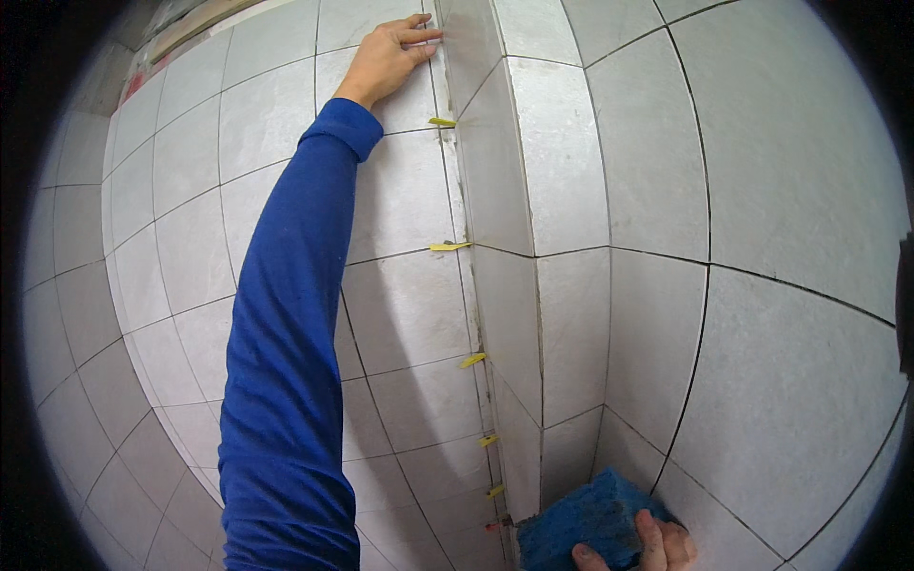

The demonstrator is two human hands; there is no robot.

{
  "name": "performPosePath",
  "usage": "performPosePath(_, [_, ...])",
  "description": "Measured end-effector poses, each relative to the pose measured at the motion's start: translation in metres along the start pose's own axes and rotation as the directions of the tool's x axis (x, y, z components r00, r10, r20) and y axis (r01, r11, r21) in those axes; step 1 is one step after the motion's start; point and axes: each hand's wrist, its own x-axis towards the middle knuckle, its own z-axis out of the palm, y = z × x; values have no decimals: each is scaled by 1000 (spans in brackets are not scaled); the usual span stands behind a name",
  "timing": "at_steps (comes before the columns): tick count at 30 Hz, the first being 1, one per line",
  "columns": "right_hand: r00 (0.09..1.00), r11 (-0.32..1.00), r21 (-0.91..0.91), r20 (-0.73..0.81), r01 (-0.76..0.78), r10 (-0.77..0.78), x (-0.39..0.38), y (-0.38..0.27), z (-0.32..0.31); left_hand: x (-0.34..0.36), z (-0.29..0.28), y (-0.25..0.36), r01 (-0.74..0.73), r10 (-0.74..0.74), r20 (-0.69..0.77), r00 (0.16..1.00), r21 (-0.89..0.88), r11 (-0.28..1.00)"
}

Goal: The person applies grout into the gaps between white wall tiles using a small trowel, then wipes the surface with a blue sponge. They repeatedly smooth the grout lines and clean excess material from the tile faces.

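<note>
My left hand [388, 59], at the end of a blue sleeve, reaches up to the narrow corner joint [464, 195] between two tiled faces. Its fingers are drawn together at the joint, and whatever they pinch is too small or hidden to make out. Below it, several yellow tile wedges [450, 247] stick out of the joint, one under another. Low at the right, my right hand [662, 542] grips a blue sponge [581, 521] with dark smears on it. Only the fingers of that hand show; the rest is cut off by the lower edge.
Pale grey wall tiles [400, 309] with dark joints cover the left wall. A tiled column edge [571, 162] juts out beside the joint, and larger tiles [800, 124] line the right wall. A small red piece [492, 526] sits low in the corner.
</note>
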Motion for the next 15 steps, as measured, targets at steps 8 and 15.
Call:
performPosePath(8, [1000, 999, 37, 6, 12, -13, -2, 4, -3, -47, -20, 31, 109, -121, -125, 985, -94, 990])
performPosePath(15, [1000, 1000, 29, -18, -4, 5, -5, 1, 0, -147, -35, 99, 149, -145, -72, 987, 52, 988])
